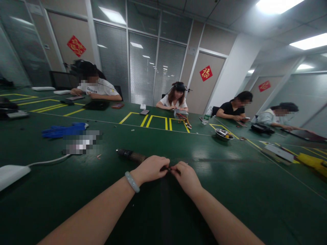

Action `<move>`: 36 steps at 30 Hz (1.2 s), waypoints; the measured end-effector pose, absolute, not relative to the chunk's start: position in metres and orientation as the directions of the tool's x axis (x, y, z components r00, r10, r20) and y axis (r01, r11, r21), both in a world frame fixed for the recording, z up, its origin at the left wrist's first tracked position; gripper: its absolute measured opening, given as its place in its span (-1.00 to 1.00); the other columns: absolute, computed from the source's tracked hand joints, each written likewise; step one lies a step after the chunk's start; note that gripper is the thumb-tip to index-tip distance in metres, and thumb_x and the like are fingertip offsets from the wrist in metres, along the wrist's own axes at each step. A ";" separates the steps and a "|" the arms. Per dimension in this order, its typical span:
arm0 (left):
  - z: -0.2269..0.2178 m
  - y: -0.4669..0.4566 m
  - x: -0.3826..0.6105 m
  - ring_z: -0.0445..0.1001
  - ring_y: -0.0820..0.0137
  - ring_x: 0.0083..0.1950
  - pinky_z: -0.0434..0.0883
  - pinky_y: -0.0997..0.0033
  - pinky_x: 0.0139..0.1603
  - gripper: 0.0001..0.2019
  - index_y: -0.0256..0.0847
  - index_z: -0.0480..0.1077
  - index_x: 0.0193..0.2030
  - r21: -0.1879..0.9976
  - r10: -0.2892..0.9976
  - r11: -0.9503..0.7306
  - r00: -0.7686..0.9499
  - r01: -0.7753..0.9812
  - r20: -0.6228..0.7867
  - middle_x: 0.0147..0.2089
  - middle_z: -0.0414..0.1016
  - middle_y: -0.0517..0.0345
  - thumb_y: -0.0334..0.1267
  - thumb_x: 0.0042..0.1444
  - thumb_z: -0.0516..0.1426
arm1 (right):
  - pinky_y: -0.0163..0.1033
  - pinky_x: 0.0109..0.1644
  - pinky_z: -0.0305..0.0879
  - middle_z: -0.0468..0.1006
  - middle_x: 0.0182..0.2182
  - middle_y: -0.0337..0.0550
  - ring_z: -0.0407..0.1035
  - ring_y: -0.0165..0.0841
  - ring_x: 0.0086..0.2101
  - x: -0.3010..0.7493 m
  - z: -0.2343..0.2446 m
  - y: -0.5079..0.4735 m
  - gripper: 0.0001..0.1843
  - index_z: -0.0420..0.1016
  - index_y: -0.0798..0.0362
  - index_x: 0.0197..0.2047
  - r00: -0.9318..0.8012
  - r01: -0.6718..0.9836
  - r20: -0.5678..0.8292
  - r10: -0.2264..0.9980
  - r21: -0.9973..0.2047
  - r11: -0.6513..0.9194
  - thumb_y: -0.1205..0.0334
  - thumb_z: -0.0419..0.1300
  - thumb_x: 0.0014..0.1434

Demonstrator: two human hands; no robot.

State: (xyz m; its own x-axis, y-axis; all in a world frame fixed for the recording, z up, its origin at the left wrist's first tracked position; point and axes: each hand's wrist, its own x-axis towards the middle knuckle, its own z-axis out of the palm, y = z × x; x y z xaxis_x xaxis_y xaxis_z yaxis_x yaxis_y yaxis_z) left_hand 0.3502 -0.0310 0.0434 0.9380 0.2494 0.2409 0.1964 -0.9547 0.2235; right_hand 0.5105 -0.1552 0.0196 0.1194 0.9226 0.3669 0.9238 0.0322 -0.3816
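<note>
My left hand [152, 169], with a pale bangle [132, 182] at its wrist, is closed in a pinch low over the green table [143, 214]. Facing it, my right hand [187, 177] is closed the same way. Their fingertips almost meet around a tiny metallic piece [169, 168], too small to name and mostly covered by the fingers. Just beyond the left hand lies a dark cylindrical tool that looks like an electric screwdriver [130, 155]. Its metal tip points left, and the hand hides its near end.
Blue gloves [63, 130] and a white corded block [12, 175] lie to the left, near a blurred-out object. A metal bowl [224, 139] of small parts and a water bottle [207, 116] stand right of centre. Several people sit along the far side.
</note>
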 end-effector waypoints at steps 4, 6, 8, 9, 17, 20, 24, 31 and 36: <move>0.043 -0.030 0.350 0.44 0.33 -0.20 0.31 0.37 -0.17 -0.93 -0.12 0.36 -0.21 0.235 0.233 -0.956 0.939 0.174 0.254 -0.23 0.45 0.18 -0.25 0.16 0.13 | -0.29 -0.11 0.26 0.49 -0.29 -0.23 0.40 -0.40 -0.24 0.512 0.020 -0.157 -0.90 0.53 0.00 -0.25 0.113 0.911 0.380 0.918 -0.408 0.057 0.33 0.18 0.20; 0.042 -0.029 0.350 0.43 0.33 -0.20 0.31 0.37 -0.17 -0.94 -0.12 0.36 -0.22 0.238 0.231 -0.956 0.938 0.169 0.259 -0.23 0.45 0.18 -0.25 0.16 0.13 | -0.30 -0.11 0.26 0.49 -0.30 -0.24 0.39 -0.40 -0.24 0.512 0.021 -0.157 -0.91 0.53 0.01 -0.26 0.114 0.907 0.381 0.917 -0.417 0.061 0.33 0.19 0.20; 0.041 -0.029 0.350 0.43 0.33 -0.21 0.30 0.37 -0.18 -0.94 -0.13 0.36 -0.22 0.237 0.231 -0.957 0.937 0.169 0.264 -0.24 0.45 0.18 -0.25 0.17 0.13 | -0.30 -0.11 0.26 0.49 -0.30 -0.24 0.39 -0.40 -0.24 0.512 0.021 -0.157 -0.91 0.53 0.00 -0.25 0.115 0.905 0.377 0.919 -0.420 0.059 0.32 0.18 0.20; 0.041 -0.029 0.350 0.43 0.33 -0.21 0.30 0.37 -0.19 -0.94 -0.13 0.35 -0.22 0.235 0.231 -0.957 0.936 0.169 0.265 -0.24 0.45 0.18 -0.25 0.17 0.13 | -0.30 -0.11 0.26 0.49 -0.30 -0.24 0.39 -0.40 -0.24 0.512 0.021 -0.157 -0.90 0.53 0.00 -0.25 0.115 0.906 0.374 0.920 -0.420 0.057 0.32 0.18 0.21; 0.041 -0.030 0.351 0.43 0.33 -0.20 0.30 0.37 -0.19 -0.94 -0.13 0.34 -0.24 0.213 0.230 -0.961 0.937 0.176 0.262 -0.24 0.45 0.19 -0.25 0.18 0.14 | -0.29 -0.09 0.25 0.49 -0.29 -0.24 0.39 -0.41 -0.25 0.510 0.020 -0.156 -0.92 0.52 0.01 -0.25 0.090 0.930 0.379 0.921 -0.363 0.058 0.33 0.19 0.20; 0.041 -0.030 0.352 0.44 0.33 -0.21 0.29 0.39 -0.22 -0.94 -0.14 0.33 -0.25 0.200 0.227 -0.964 0.937 0.177 0.265 -0.24 0.45 0.19 -0.25 0.19 0.14 | -0.29 -0.10 0.26 0.49 -0.28 -0.22 0.39 -0.40 -0.25 0.510 0.018 -0.155 -0.91 0.51 0.02 -0.24 0.068 0.943 0.378 0.923 -0.327 0.064 0.32 0.17 0.22; 0.040 -0.029 0.353 0.45 0.33 -0.20 0.29 0.40 -0.21 -0.94 -0.15 0.32 -0.25 0.199 0.217 -0.966 0.938 0.167 0.269 -0.24 0.46 0.19 -0.26 0.19 0.14 | -0.27 -0.13 0.28 0.48 -0.30 -0.19 0.38 -0.38 -0.26 0.510 0.014 -0.152 -0.90 0.51 0.03 -0.23 0.033 0.968 0.387 0.921 -0.242 0.067 0.32 0.15 0.24; 0.035 -0.026 0.354 0.45 0.34 -0.17 0.29 0.39 -0.16 -0.93 -0.13 0.33 -0.24 0.224 0.231 -0.959 0.938 0.175 0.259 -0.22 0.46 0.21 -0.25 0.19 0.16 | -0.24 -0.15 0.28 0.46 -0.34 -0.18 0.36 -0.36 -0.29 0.510 0.011 -0.147 -0.88 0.49 0.04 -0.27 -0.089 0.995 0.421 0.903 -0.011 0.103 0.31 0.12 0.26; 0.033 -0.025 0.354 0.45 0.33 -0.16 0.29 0.37 -0.14 -0.89 -0.12 0.33 -0.22 0.244 0.255 -0.951 0.930 0.191 0.265 -0.21 0.47 0.24 -0.21 0.17 0.19 | -0.26 -0.18 0.30 0.49 -0.30 -0.16 0.38 -0.35 -0.27 0.512 0.014 -0.146 -0.84 0.50 0.02 -0.31 -0.138 0.990 0.435 0.890 0.096 0.107 0.26 0.11 0.27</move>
